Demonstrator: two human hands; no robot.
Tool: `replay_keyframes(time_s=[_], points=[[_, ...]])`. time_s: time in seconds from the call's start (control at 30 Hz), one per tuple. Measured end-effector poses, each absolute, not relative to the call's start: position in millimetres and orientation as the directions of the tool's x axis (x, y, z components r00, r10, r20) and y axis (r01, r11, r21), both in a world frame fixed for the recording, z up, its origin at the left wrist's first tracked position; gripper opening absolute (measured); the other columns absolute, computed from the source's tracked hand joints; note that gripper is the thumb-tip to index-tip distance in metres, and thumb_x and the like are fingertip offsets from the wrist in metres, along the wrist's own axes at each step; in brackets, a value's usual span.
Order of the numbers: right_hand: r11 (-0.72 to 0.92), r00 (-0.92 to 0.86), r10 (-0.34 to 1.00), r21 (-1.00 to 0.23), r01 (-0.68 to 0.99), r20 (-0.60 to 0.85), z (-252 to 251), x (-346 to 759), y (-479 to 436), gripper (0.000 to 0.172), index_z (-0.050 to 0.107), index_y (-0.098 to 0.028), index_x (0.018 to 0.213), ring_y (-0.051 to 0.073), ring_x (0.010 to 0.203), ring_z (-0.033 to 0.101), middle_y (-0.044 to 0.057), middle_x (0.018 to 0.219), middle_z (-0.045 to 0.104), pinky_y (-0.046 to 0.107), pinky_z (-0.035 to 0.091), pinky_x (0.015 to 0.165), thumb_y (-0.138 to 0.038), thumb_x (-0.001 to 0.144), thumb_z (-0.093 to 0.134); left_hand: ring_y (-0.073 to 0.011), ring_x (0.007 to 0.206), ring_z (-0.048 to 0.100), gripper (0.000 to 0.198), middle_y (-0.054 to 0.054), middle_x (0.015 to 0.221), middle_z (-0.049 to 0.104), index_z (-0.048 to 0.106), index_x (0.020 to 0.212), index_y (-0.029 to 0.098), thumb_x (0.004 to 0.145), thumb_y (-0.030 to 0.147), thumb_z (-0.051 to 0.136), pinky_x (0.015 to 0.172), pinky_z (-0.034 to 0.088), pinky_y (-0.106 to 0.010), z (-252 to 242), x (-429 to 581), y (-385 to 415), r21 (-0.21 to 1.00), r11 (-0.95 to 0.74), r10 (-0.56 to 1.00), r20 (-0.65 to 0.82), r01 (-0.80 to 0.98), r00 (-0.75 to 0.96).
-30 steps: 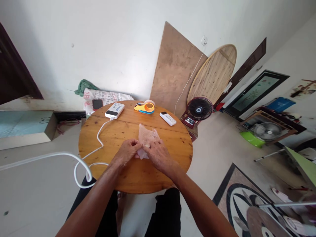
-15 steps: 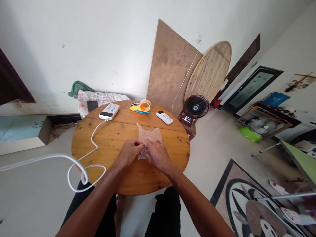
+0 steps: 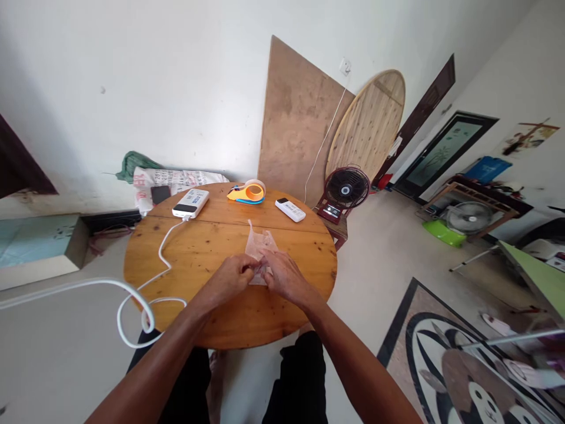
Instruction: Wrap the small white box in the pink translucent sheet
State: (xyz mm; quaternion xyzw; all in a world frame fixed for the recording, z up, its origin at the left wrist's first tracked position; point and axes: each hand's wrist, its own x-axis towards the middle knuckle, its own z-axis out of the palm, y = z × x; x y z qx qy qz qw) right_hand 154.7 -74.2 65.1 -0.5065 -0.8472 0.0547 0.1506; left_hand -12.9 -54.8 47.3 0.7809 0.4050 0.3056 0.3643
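Note:
A thin, clear plastic bag (image 3: pixel 259 244) lies crumpled at the middle of a round wooden table (image 3: pixel 207 247). My left hand (image 3: pixel 232 280) pinches its near edge with fingers closed. My right hand (image 3: pixel 285 277) grips the same edge from the right, fingers curled on the film. The two hands meet over the bag, and its near part is hidden under them.
At the table's far side lie a white power bank (image 3: pixel 190 202) with a white cable (image 3: pixel 164 253) running off the left edge, an orange and blue tape dispenser (image 3: pixel 247 192) and a white remote (image 3: pixel 290 209). A small fan (image 3: pixel 346 188) and leaning boards (image 3: pixel 300 121) stand behind.
The bag has gone from lying fairly flat to bunched up between my hands, and its far end is lifted. My hands have drawn closer together. The camera has shifted slightly.

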Motion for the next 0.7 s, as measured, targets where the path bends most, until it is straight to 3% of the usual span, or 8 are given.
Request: replay_keyframes(time_s=[0.13,0.27,0.37,0.5,0.7], points=[[0.476,-0.444,0.879,-0.242,0.846,0.176,69.3,153.1,-72.7,0.042,0.047,-0.016,0.118,0.019,0.093,0.056,0.007,0.101,0.064,0.031,0.040,0.083,-0.007,0.077,0.049,-0.0209,0.085,0.057,0.027,-0.008,0.088,0.068,0.071,0.079,0.017,0.078,0.016,0.044,0.083,0.043,-0.034,33.5,-6.1,-55.5,0.631,-0.573,0.809,0.336,0.523,0.482],[0.461,-0.436,0.887,-0.256,0.850,0.151,74.0,151.2,-71.8,0.036,0.052,-0.018,0.112,0.018,0.090,0.058,0.005,0.098,0.066,0.028,0.042,0.079,-0.007,0.078,0.046,-0.0240,0.091,0.054,0.025,-0.011,0.095,0.066,0.070,0.084,0.016,0.082,0.016,0.045,0.085,0.043,-0.039,21.7,-3.8,-56.3,0.461,-0.663,0.748,0.450,0.591,0.488],[0.456,-0.424,0.890,-0.310,0.834,0.168,72.8,152.1,-71.4,0.037,0.054,-0.019,0.111,0.017,0.090,0.059,0.004,0.098,0.066,0.027,0.043,0.078,-0.006,0.078,0.045,-0.0228,0.098,0.054,0.025,-0.011,0.108,0.062,0.068,0.091,0.017,0.081,0.013,0.045,0.088,0.044,-0.036,17.3,-4.2,-56.7,0.447,-0.684,0.727,0.479,0.576,0.492],[0.422,-0.363,0.906,-0.420,0.804,0.215,67.8,161.4,-70.9,0.043,0.051,-0.018,0.119,0.015,0.091,0.060,0.004,0.104,0.066,0.026,0.045,0.080,-0.006,0.079,0.044,-0.0213,0.100,0.056,0.020,-0.010,0.105,0.064,0.063,0.078,0.017,0.080,0.009,0.045,0.089,0.045,-0.034,20.7,-3.4,-58.4,0.446,-0.695,0.719,0.445,0.564,0.534],[0.225,-0.099,0.957,-0.480,0.848,0.273,63.8,199.8,-72.4,0.021,0.059,-0.017,0.101,0.015,0.083,0.061,0.005,0.100,0.065,0.028,0.045,0.077,-0.018,0.081,0.053,-0.0215,0.097,0.057,0.019,-0.009,0.096,0.065,0.057,0.072,0.018,0.082,0.010,0.043,0.086,0.046,-0.034,31.1,-4.3,-59.9,0.433,-0.701,0.713,0.396,0.567,0.579]])
